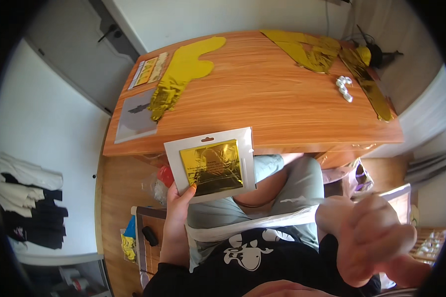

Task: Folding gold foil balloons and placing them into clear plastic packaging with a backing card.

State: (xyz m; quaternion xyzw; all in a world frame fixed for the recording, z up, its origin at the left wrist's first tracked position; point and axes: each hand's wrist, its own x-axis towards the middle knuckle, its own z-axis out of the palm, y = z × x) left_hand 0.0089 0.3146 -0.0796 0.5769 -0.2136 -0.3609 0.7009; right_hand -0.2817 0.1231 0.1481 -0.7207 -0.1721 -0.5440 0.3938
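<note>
My left hand [182, 197] grips the lower left corner of a flat white package [172, 157], with the thumb on its front. A folded gold foil balloon [210, 166] shows on the front of the package, which is tilted above my lap near the desk's front edge. Raised close to the camera at the lower right, my right hand [376, 237] has its fingers curled in and is blurred; whatever may be inside it is hidden. The right hand is apart from the package.
On the wooden desk [262, 99] lie flat gold foil balloons [188, 62] at the left and others [307, 49] at the back right. Small white pieces [344, 88] lie near the right edge. A clear-fronted packet [136, 119] rests at the left edge, below a printed card [148, 72].
</note>
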